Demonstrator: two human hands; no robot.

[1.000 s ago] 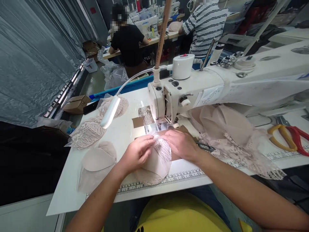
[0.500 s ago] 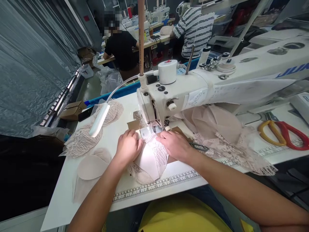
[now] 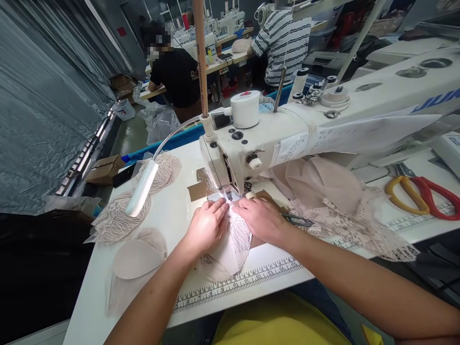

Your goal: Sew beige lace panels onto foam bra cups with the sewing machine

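A pale lace-covered bra cup [image 3: 239, 242] lies under the needle area of the white sewing machine [image 3: 287, 136], lit brightly by the lamp. My left hand [image 3: 207, 224] presses on the cup's left side, its fingers together and their tips close to the presser foot [image 3: 229, 194]. On the cup's upper right edge, my right hand [image 3: 261, 218] grips with bent fingers, just below a small knob on the machine. The cup's lower end rests on the table near the printed ruler. Part of the cup is hidden under my left hand.
Lace pieces [image 3: 120, 218] and a plain beige cup [image 3: 138, 258] lie on the left. A lamp [image 3: 142, 189] arches over them. On the right are snips [image 3: 298, 220], beige lace garments [image 3: 323, 184] and scissors with yellow and red handles [image 3: 436, 196]. Two people sit beyond the machine.
My left hand has moved right and forward over the cup, its fingers now nearer the presser foot. My right hand stays at the cup's upper right edge. The view has shifted slightly.
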